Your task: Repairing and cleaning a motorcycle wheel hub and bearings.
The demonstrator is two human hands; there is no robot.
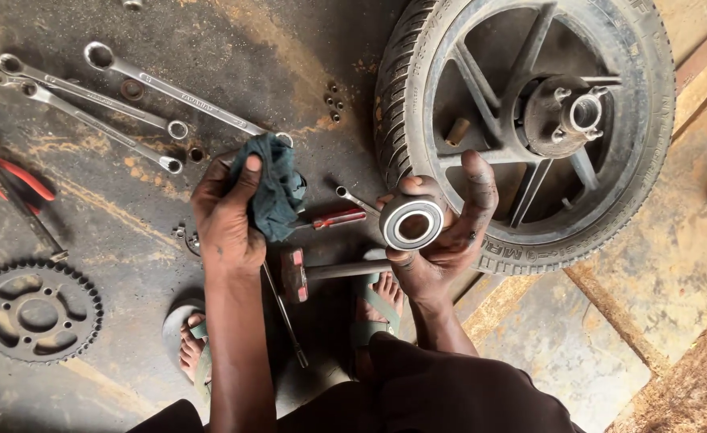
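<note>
Gripping a round steel bearing [412, 222] at frame centre, right hand [442, 232]; left hand [227, 210] clutches a dark teal rag [277, 188]; black spoked wheel [530, 120] upper right.

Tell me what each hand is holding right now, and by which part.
The right hand grips a round bearing by its outer rim, thumb and fingers around the edge. The left hand clutches a bunched dark rag by its upper folds.

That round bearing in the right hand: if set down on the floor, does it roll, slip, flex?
The bearing looks like solid metal rings, so probably rigid and heavy for its size. Being round, it would likely roll if set on edge, and stay put lying flat. The right hand looks grimy, perhaps greasy, so the smooth rim may be slippery.
</note>
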